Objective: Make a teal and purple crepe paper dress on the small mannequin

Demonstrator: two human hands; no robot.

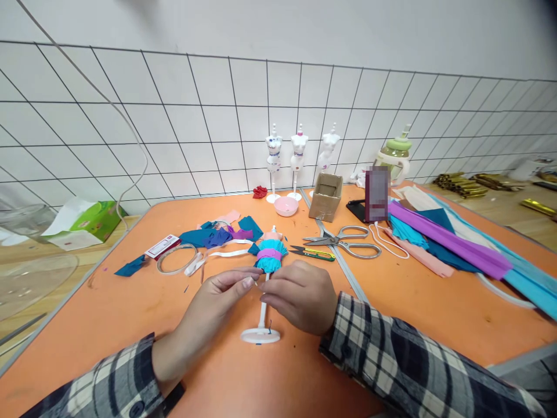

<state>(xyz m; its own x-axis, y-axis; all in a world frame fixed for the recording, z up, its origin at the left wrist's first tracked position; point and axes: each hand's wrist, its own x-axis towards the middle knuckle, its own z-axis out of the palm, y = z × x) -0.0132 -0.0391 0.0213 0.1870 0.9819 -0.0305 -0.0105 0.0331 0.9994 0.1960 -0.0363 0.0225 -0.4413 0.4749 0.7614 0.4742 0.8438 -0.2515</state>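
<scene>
A small white dress-form mannequin on a stand (260,335) is in front of me, wearing a crepe-paper outfit (268,255) with a turquoise ruffle, a purple waist band and a peach top. My left hand (217,297) is just left of the stand's pole, its thumb and forefinger pinched below the skirt. My right hand (300,297) closes from the other side, fingertips beside the pole and almost meeting the left ones. A tiny pale bit shows between the fingertips; what it is, I cannot make out.
Scissors (342,241) and yellow thread snips (313,253) lie to the right. A tape roll (176,259) and paper scraps (209,237) lie left. Behind are a pink bowl (286,206), a cardboard box (325,197) and white mannequins (298,152). Crepe-paper strips (452,241) spread at right.
</scene>
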